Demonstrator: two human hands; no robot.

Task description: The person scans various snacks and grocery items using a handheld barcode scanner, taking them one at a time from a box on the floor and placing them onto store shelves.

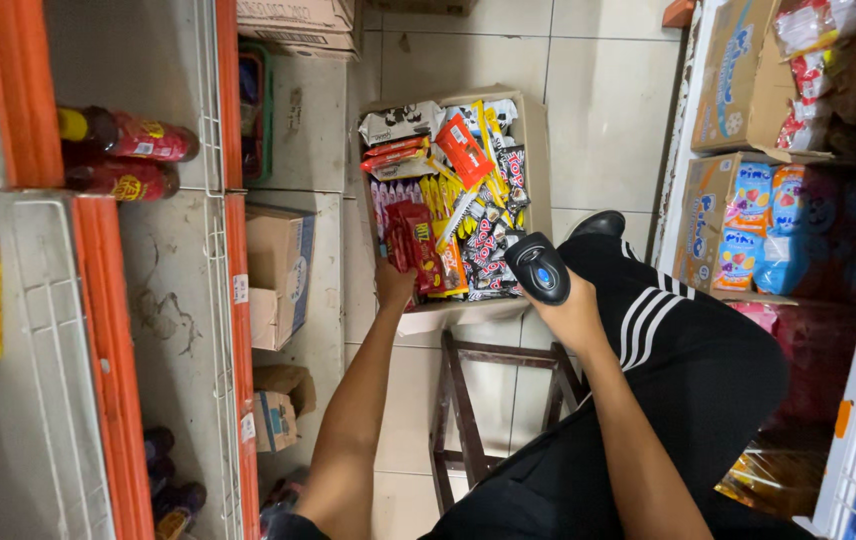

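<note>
Scanner (pixel 538 268) in right hand (pixel 573 315), left hand (pixel 395 285) seemingly gripping snack box (pixel 538 150).

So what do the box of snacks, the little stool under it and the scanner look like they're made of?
The box looks like plain brown cardboard: matte, with folded flaps. The stool seems to be dark-stained wood, judging by its square legs and rungs. The scanner in the right hand looks like black moulded plastic with a slight sheen. The snack packets by the left hand appear to be glossy printed foil or film.
</note>
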